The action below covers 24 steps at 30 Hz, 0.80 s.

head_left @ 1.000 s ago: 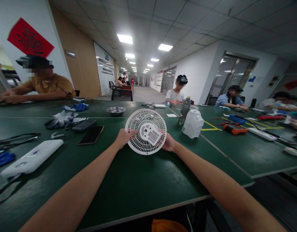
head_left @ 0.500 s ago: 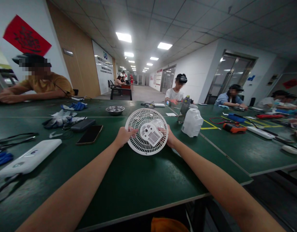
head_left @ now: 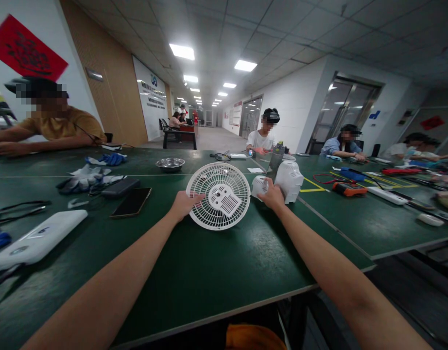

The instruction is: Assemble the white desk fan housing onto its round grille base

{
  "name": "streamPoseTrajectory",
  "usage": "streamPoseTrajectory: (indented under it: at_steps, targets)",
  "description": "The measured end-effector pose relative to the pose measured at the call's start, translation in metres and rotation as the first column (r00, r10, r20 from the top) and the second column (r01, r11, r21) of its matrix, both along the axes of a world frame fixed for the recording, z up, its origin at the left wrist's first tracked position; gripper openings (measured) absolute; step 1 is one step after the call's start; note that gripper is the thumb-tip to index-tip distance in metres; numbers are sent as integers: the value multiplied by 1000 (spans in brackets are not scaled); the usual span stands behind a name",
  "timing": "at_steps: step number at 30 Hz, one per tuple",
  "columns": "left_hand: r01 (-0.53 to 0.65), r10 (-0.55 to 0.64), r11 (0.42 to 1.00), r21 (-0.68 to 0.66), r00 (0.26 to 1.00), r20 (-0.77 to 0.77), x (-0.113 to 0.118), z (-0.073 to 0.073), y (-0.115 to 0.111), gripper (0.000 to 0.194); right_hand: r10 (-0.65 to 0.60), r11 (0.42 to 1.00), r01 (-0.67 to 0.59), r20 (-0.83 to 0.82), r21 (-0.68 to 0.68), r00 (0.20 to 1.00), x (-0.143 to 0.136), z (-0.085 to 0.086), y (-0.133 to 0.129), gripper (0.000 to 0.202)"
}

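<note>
A round white fan grille (head_left: 227,200) stands tilted up over the green table, its slotted hub towards me. My left hand (head_left: 182,205) is closed on its left rim, with the thumb across the bars. To the right of the grille, my right hand (head_left: 273,195) grips a small white slotted cover (head_left: 259,185), fingers bent over its right side; the cover is apart from the grille. Just beyond that hand stands a larger white plastic housing (head_left: 290,181), upright on the table.
A grey bottle (head_left: 274,159) stands behind the housing. Left of the grille lie a phone (head_left: 131,202), a dark case (head_left: 121,188), gloves (head_left: 86,180) and a white power bank (head_left: 42,239). A metal bowl (head_left: 170,165) is further back. An orange multimeter (head_left: 350,189) lies right. Several people sit around.
My right hand has left the grille's right edge and moved right, now with the small white cover in it. My left hand still holds the grille. The view has shifted slightly.
</note>
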State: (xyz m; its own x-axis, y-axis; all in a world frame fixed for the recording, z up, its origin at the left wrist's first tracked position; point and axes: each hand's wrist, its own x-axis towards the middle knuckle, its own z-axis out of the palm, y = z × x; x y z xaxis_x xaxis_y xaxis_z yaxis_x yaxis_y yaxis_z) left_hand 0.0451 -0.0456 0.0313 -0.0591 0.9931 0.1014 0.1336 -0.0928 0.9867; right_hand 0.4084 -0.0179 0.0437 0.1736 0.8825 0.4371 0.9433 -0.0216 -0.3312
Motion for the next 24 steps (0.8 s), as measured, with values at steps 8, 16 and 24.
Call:
streamPoseTrajectory:
  at_steps: [8, 16, 24]
  targets:
    - [51, -49, 998, -34, 998, 42, -5, -4, 3, 28, -41, 941, 22, 50, 338, 998, 4, 24, -6, 54]
    - [101, -97, 993, -65, 993, 66, -7, -2, 0, 31, -272, 845, 369, -282, 388, 920, 60, 25, 2, 77]
    - [93, -92, 996, -1, 988, 122, -8, -12, 10, 35, -114, 852, 310, -428, 423, 896, 87, 8, 24, 80]
